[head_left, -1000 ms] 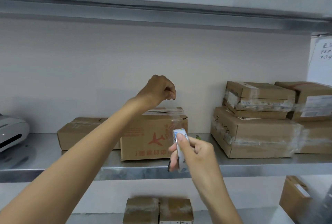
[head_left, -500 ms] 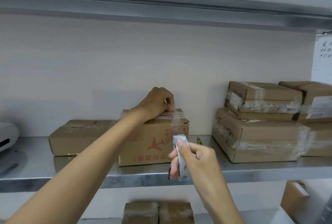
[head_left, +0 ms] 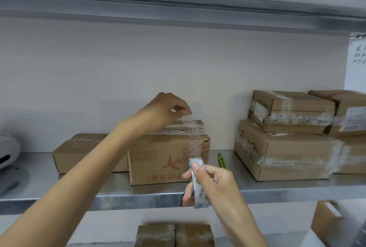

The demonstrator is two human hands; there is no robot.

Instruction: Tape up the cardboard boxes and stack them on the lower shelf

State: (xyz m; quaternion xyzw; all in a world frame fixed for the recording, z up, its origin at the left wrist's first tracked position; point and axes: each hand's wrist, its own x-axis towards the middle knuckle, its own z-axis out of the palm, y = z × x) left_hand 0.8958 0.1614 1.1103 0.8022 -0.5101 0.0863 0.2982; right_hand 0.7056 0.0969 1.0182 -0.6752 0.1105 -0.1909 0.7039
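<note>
A cardboard box [head_left: 158,159] with a red plane print stands on the steel shelf [head_left: 277,189]. My left hand [head_left: 166,110] is just above its top rear, thumb and forefinger pinched on the end of a clear tape strip [head_left: 195,143]. The strip runs down over the box's front to the tape roll [head_left: 199,193]. My right hand [head_left: 215,185] grips that roll in front of the shelf edge. On the lower shelf, two taped boxes [head_left: 174,235] sit side by side.
A flat box [head_left: 79,151] lies left of the printed one and a green utility knife [head_left: 222,160] lies to its right. Several taped boxes [head_left: 281,155] are stacked at the right. A white device [head_left: 8,151] sits far left. Another box [head_left: 332,225] is at lower right.
My left hand came down from above the box to its top, bringing the tape strip onto the box. My right hand stays on the roll.
</note>
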